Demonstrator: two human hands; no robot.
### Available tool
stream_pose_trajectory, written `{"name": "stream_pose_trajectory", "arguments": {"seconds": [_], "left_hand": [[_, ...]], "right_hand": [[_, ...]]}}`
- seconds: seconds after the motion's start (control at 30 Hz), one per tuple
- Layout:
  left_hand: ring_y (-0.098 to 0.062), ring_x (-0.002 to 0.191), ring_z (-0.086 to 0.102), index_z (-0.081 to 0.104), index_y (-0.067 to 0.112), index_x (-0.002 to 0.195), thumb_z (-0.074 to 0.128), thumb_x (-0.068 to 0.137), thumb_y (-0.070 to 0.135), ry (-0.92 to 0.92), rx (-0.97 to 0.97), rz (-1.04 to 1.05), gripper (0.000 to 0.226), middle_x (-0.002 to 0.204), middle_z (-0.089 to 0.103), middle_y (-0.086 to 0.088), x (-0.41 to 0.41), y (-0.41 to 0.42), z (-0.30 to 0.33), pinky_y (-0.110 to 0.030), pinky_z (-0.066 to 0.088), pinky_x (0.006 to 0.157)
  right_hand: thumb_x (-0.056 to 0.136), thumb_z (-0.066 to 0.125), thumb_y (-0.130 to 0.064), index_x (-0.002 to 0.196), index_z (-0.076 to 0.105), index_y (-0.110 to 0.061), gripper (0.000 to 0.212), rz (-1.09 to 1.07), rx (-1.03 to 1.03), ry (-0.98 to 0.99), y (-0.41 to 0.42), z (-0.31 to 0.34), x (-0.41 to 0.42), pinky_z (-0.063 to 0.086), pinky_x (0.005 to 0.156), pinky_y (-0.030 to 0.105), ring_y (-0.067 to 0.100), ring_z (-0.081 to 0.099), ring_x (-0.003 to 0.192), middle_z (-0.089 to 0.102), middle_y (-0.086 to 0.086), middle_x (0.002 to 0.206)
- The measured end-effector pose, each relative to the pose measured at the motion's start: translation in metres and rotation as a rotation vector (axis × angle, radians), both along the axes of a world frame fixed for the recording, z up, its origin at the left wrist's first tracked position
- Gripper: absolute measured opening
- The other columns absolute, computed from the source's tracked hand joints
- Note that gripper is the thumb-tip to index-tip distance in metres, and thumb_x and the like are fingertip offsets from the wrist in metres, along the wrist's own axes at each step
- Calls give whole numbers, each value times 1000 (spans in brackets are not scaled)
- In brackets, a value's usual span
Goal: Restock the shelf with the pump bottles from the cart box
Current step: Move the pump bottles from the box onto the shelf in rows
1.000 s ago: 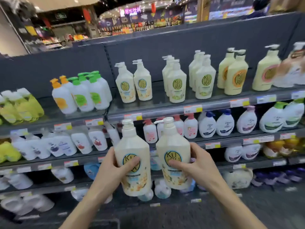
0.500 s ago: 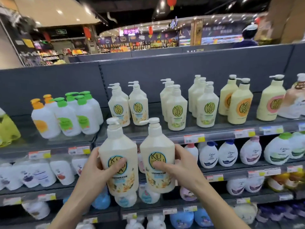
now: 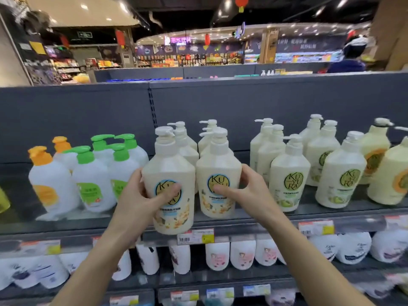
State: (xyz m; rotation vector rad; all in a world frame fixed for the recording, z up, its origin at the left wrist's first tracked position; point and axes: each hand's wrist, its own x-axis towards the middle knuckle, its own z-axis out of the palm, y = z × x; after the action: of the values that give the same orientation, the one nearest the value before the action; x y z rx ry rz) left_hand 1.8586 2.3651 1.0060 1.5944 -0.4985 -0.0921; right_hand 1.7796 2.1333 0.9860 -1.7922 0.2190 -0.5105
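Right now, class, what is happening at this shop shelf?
A person is restocking. The left hand holds one cream pump bottle and the right hand holds another cream bottle, side by side at the front of the top shelf. Matching bottles stand behind them. The left bottle's base hangs past the shelf's front edge; whether the right one is set down is unclear.
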Motion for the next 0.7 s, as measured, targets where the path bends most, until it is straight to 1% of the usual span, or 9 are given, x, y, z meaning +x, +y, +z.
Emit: {"name": "stream_pose_trajectory", "arguments": {"seconds": [0.07,0.17,0.3,0.37,0.43,0.5,0.57,0.63,0.7], "left_hand": [[-8,85,74,58,24,106,80,57,38,-10,19,-9,55,95,78,7,9,-5,0,-21,58,61],[-8,82,74,59,21,103,79,58,36,-25,29,-12,52,93,78,8,17,-12,1,-18,57,61],[-8,83,74,60,24,104,79,58,34,-15,23,-23,51,94,78,8,23,-17,-1,-18,57,62],[-10,85,75,60,22,106,85,59,37,-10,22,-31,55,96,78,5,26,-19,-2,-20,58,63],[-11,88,75,59,22,108,90,56,47,-11,29,-28,65,98,78,4,29,-20,-3,-25,60,66],[-12,90,75,59,23,108,84,49,50,-4,30,-12,69,100,78,3,31,-21,-5,-30,60,70],[-14,91,75,59,23,107,83,49,49,9,24,-12,68,101,77,2,31,-23,-9,-33,59,73],[-13,91,75,59,24,106,87,50,48,15,26,-14,67,101,78,2,31,-25,-10,-31,60,70],[-12,90,75,59,25,107,90,52,46,17,40,-12,66,100,77,4,31,-27,-12,-30,59,69]], "right_hand": [[71,88,-18,116,63,-18,51,-7,3,6,-10,-8,14,62,79,31,6,73,96,76,-3,107],[71,88,-18,118,62,-19,54,-18,14,26,-24,-22,27,61,79,30,5,72,96,75,-3,107],[73,87,-20,121,62,-23,54,9,70,55,-37,-37,36,61,79,30,7,72,99,76,-7,107],[75,85,-21,121,62,-25,52,49,65,66,-43,-38,40,60,83,34,8,72,100,76,-7,109],[75,85,-23,120,63,-25,50,78,56,68,-47,-41,44,60,87,40,10,72,102,76,-5,111],[74,85,-27,120,63,-24,52,70,44,66,-49,-48,46,59,89,43,11,71,103,75,-4,111],[70,86,-35,121,63,-22,57,56,41,56,-48,-53,48,59,91,45,11,71,104,75,-4,112],[65,85,-43,120,63,-23,62,56,36,42,-48,-55,48,58,91,46,12,70,106,74,-3,113],[63,82,-52,121,61,-30,65,50,-51,52,-49,-55,45,57,94,43,9,66,110,68,-6,117]]}}
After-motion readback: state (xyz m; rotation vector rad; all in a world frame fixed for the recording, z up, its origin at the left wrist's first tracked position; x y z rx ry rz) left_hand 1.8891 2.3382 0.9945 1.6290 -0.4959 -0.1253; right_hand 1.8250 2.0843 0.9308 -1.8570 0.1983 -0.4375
